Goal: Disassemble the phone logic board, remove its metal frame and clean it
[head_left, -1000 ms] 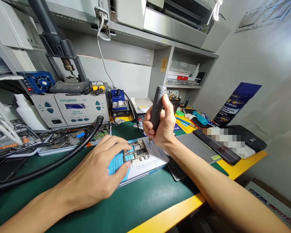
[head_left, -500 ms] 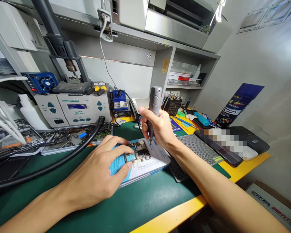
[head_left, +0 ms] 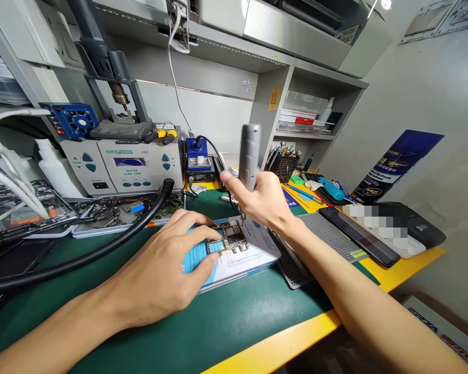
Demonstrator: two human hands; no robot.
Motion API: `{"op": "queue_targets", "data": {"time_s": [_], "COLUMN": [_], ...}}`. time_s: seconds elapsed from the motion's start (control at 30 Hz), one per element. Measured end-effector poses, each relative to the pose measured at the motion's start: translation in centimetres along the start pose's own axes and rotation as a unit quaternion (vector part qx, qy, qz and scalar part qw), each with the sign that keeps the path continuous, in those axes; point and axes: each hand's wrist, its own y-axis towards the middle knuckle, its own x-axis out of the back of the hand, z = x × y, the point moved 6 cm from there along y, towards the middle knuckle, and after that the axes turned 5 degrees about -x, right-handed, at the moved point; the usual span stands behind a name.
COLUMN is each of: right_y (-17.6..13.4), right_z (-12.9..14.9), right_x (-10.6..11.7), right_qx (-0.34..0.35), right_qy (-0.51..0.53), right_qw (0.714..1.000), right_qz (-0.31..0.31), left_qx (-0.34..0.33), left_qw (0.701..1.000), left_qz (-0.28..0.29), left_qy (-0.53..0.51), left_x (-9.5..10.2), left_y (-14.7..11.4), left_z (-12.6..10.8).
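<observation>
A phone circuit board (head_left: 236,240) lies on a flat white and blue box (head_left: 253,254) on the green mat. My left hand (head_left: 175,259) rests over the box's left part, its thumb and fingertips gripping the board's left end. Upright in my right hand (head_left: 263,200) is a grey pen-shaped power tool (head_left: 249,156), with fingers wrapped round its lower body. Its metal tip points down at the board's far right edge; whether it touches cannot be made out. The curled fingers behind the tool are partly hidden.
A hot air station (head_left: 128,163) stands at the back left, its black hose (head_left: 113,249) curving across the mat. Trays with loose boards (head_left: 117,213) sit before it. To the right are a perforated metal mat (head_left: 331,234), a black phone (head_left: 359,236) and a spray can (head_left: 393,166).
The view has shifted slightly, so the scene sits further right. Relative to the board, the tool's tip has moved a little left and away from me. My left hand stays on the board.
</observation>
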Motion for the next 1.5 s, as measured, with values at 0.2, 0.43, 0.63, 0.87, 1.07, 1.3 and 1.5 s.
{"op": "queue_targets", "data": {"time_s": [0.2,0.43,0.63,0.87,1.07,1.3,1.5], "right_y": [-1.3,-2.1,-2.1,-2.2,-2.3,-2.2,-2.3], "right_z": [1.0,1.8,1.9,1.8,2.0,1.7,1.9], "right_x": [-1.2,-2.1,-2.1,-2.2,-2.2,-2.4,-2.4], "right_qx": [-0.034,0.028,0.038,0.034,0.051,0.044,0.050], "right_qy": [0.165,0.145,0.134,0.117,0.117,0.138,0.141], "right_qw": [0.985,0.989,0.990,0.992,0.992,0.989,0.989], "right_qz": [0.036,0.020,0.024,0.020,0.014,0.017,0.018], "left_qx": [-0.010,-0.008,-0.012,-0.013,-0.011,-0.009,-0.009], "left_qw": [1.000,1.000,1.000,1.000,1.000,1.000,1.000], "left_qz": [-0.013,-0.009,-0.014,-0.015,-0.016,-0.018,-0.017], "left_qy": [0.000,0.002,0.001,0.002,-0.002,0.000,-0.001], "left_x": [0.0,-0.2,-0.1,-0.1,0.0,-0.1,0.0], "left_y": [-0.1,0.0,0.0,0.1,0.0,0.2,0.1], "left_z": [0.1,0.2,0.1,0.0,0.0,0.1,0.0]}}
